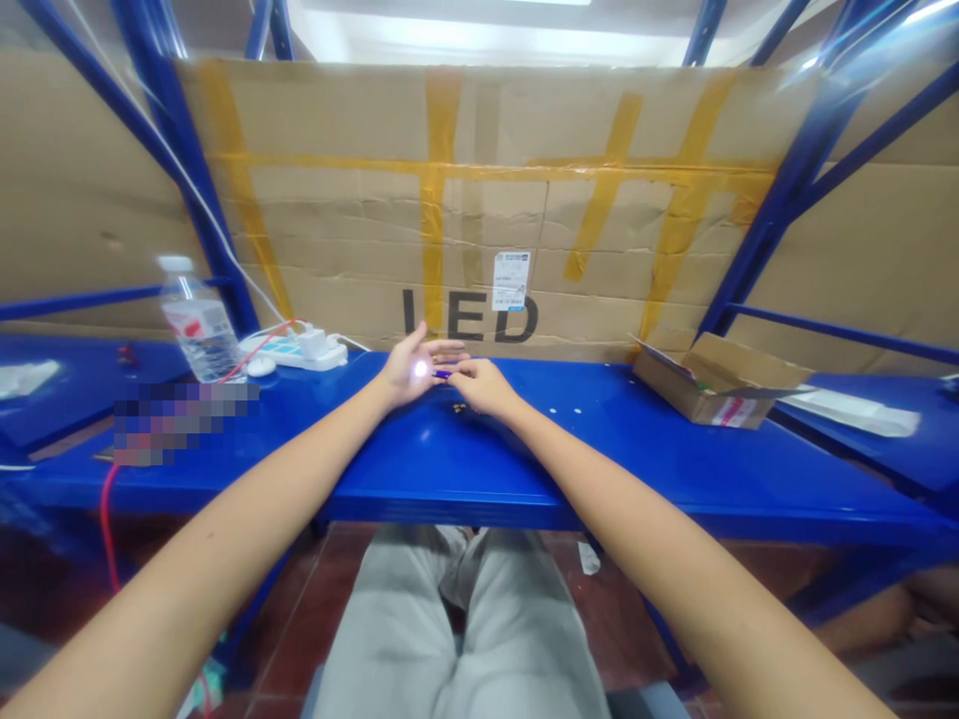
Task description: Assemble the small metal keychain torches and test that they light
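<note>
My right hand (483, 387) grips a small purple flashlight (442, 374) near the middle of the blue table (450, 469). Its bright spot of light falls on the palm of my left hand (420, 369). That palm faces up and toward the right, with the fingers stretched out and apart. Just below my hands, a few tiny gold-coloured pieces (459, 407) lie on the tabletop. Two small white dots (565, 410) rest on the table to the right of my right hand.
At the left stand a water bottle (199, 320) and a white power strip (300, 350) with cables. An open cardboard box (711, 384) sits at the right. A large cardboard sheet (337, 230) rises behind the table, between blue metal posts.
</note>
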Available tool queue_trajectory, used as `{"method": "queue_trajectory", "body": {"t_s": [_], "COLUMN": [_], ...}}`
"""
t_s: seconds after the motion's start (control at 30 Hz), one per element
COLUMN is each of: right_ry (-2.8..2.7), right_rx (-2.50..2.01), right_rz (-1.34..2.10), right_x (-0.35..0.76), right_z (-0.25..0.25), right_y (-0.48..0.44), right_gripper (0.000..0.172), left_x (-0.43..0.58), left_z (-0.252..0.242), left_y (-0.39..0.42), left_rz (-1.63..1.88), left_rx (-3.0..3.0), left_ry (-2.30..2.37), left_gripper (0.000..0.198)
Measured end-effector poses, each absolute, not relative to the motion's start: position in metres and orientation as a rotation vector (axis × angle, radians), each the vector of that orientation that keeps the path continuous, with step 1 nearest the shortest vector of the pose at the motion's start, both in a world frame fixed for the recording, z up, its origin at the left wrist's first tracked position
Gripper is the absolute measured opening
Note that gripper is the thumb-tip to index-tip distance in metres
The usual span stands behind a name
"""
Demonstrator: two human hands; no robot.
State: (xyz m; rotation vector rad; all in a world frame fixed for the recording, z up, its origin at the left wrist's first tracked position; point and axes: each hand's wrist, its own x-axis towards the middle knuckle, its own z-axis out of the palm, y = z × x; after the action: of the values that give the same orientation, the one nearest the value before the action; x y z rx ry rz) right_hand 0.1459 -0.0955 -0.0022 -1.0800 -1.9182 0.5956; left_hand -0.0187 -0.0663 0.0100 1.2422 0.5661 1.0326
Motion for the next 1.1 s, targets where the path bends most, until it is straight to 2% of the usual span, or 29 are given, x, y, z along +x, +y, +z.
{"method": "queue_trajectory", "body": {"t_s": [0.77, 1.1], "right_ry": [-1.904, -1.851], "right_rx": [-1.035, -1.073], "right_rz": [0.539, 0.491], "right_x": [0.146, 0.148], "right_z": [0.0, 0.003], "right_y": [-0.097, -0.101], "right_gripper": [0.02, 0.027], "left_x": [-0.019, -0.019], "left_z": [0.009, 0.01], "left_y": [-0.063, -0.066], "left_rz": [1.01, 1.003], "left_rx": [1.243, 1.212], "left_ry": [0.536, 0.501], "left_gripper": [0.076, 0.077]}}
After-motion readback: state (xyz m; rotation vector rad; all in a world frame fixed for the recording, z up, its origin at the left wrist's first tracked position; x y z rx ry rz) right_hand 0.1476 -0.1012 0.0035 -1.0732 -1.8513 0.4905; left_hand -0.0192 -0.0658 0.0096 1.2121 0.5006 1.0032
